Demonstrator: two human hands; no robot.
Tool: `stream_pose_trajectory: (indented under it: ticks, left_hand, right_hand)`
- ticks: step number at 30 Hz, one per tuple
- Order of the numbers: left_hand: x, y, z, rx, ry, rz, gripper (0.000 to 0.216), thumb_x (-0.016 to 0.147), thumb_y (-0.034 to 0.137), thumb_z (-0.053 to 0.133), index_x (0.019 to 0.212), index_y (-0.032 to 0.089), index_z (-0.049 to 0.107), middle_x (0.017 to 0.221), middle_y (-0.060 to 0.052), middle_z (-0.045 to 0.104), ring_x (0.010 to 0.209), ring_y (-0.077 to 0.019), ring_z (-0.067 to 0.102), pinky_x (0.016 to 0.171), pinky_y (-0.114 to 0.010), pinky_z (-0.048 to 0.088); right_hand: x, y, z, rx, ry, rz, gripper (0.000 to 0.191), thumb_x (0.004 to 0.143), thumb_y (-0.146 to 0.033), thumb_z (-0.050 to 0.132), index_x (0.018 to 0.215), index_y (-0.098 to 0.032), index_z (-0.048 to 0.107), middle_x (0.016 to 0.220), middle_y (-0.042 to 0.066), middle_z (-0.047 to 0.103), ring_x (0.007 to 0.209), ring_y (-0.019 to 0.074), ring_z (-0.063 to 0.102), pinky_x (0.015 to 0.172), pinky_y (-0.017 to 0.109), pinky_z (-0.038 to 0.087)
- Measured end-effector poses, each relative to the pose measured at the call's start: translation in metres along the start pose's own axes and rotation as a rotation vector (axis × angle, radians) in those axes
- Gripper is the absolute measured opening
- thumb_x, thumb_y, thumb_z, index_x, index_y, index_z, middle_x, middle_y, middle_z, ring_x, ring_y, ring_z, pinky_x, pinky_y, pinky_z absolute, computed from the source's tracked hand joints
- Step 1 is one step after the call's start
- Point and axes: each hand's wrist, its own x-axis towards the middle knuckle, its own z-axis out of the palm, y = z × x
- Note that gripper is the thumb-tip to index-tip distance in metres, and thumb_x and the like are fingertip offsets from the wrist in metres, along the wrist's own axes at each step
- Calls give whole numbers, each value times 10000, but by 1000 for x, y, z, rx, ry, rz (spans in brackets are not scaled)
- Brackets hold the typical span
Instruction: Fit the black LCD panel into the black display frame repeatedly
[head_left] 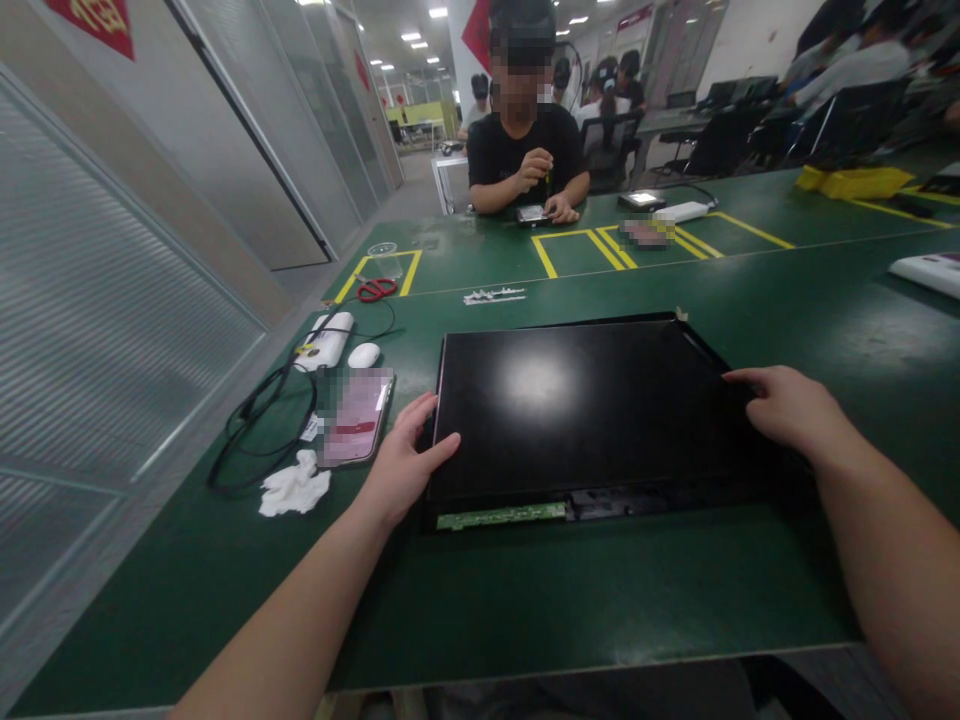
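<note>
On the smooth green table, a flat black oblong screen lies longways from our left hand, half closed on its edge, to our right hand, loosely curled, its grip hard to see.

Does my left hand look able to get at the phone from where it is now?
Likely yes: the phone lies on the table just beyond the left hand, with nothing visible standing between them. The hand would first have to leave the black panel's edge.
</note>
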Motion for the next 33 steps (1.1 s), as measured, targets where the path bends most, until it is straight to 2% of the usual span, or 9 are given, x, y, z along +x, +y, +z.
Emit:
stream_pose_trajectory:
  ticks: [4, 8, 12, 15, 22, 33]
  left_hand:
    - [1, -2, -1, 43, -19, -6, 652, 816, 395, 730, 1430, 212, 612, 1654, -141, 392, 1517, -313, 408, 1248, -487, 321]
    - [3, -3, -3, 180, -38, 18, 638, 821, 406, 718, 1412, 184, 624, 1620, -161, 410, 1519, -327, 395, 1266, -499, 282]
    - [6, -2, -3, 277, -64, 31, 626, 816, 404, 720, 1391, 170, 635, 1582, -170, 423, 1497, -343, 416, 1237, -487, 344]
    - [10, -3, -2, 336, -66, 26, 627, 817, 380, 726, 1384, 132, 631, 1583, -203, 403, 1488, -370, 414, 1213, -524, 374]
    - [15, -7, 0, 312, -57, 66, 569, 813, 371, 763, 1343, 192, 659, 1573, -161, 420, 1450, -364, 456, 1154, -517, 450]
    - [16, -10, -1, 346, -70, 98, 615, 803, 386, 792, 1351, 145, 652, 1561, -198, 415, 1445, -375, 459, 1167, -536, 444]
  right_hand:
    - [-2, -3, -1, -23, 5, 1, 628, 690, -143, 538, 1268, -241, 764, 1198, 130, 722, 936, 269, 701, 729, 345, 531]
    - [-3, -5, -5, -18, -4, -8, 635, 692, -143, 538, 1278, -245, 760, 1212, 128, 724, 936, 265, 704, 734, 343, 535]
    - [-3, -7, -8, -37, -39, 8, 644, 706, -136, 536, 1307, -228, 746, 1281, 154, 708, 996, 297, 709, 748, 360, 544]
    - [1, -4, -5, -52, -21, -2, 639, 704, -139, 542, 1302, -229, 748, 1317, 153, 698, 1035, 303, 707, 767, 362, 553]
    - [17, 9, 4, -40, -22, -11, 627, 680, -173, 574, 1274, -251, 756, 1224, 128, 738, 959, 288, 716, 737, 357, 561]
    - [15, 3, -6, 41, -89, 49, 674, 665, -127, 558, 1303, -232, 746, 1083, 121, 759, 852, 253, 688, 670, 319, 511]
